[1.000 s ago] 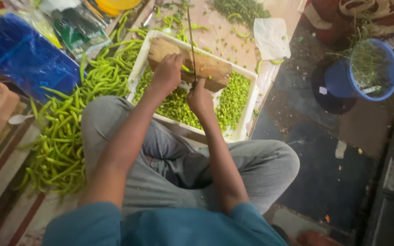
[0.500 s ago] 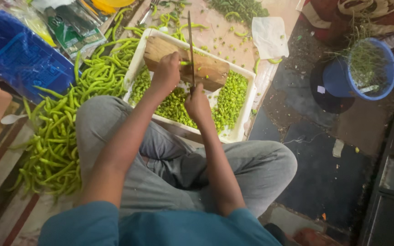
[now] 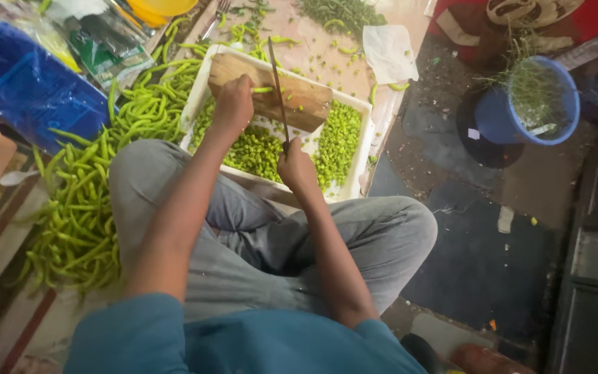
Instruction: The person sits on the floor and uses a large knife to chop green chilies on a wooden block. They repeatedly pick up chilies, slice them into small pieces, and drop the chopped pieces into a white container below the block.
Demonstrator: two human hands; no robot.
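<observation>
Floor-level work: right hand [image 3: 297, 166] grips a knife [image 3: 278, 90], left hand [image 3: 233, 104] pins a green chilli [image 3: 263, 90] on the wooden board [image 3: 306, 104]. White tray [image 3: 365, 149] holds many chopped pieces; big whole-chilli pile [image 3: 84, 215] remains left.

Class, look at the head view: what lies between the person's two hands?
Chopped green chilli pieces in the white tray lie between left hand and right hand, beside the knife blade.

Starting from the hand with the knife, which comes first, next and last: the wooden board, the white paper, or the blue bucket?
From the right hand, in the head view:
1. Wooden board, just ahead across the white tray.
2. White paper, farther up, lying on the floor.
3. Blue bucket, farthest, off to the right.
</observation>
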